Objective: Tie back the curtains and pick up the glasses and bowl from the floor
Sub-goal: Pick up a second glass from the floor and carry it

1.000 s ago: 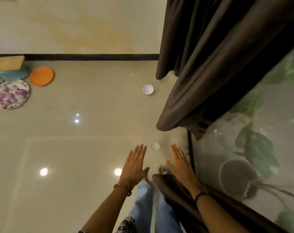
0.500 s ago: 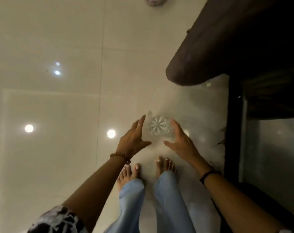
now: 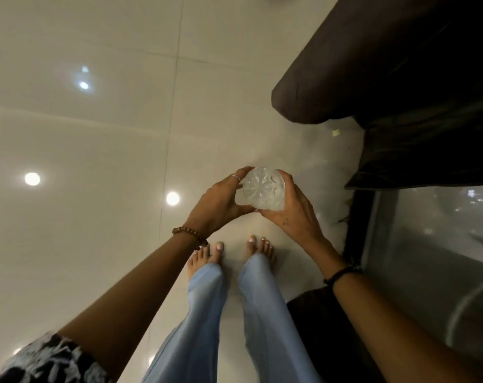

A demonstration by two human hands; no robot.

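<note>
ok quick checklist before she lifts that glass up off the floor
1. Both hands on the glass: ok, left hand and right hand curl round its sides.
2. Glass upright: ok, patterned base seen from above.
3. Glass empty: cannot tell.
4. Curtain apart from the hands: ok, hangs further off to the right.
5. Feet stable: ok, flat on the tiled floor.
6. Bowl located: not ok, no bowl clearly in view.

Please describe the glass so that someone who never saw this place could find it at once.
Start from the dark curtain at upper right, then look down over the pale tiled floor toward the bare feet. Just above them, the left hand and right hand hold the glass, clear with a cut star pattern.
</note>
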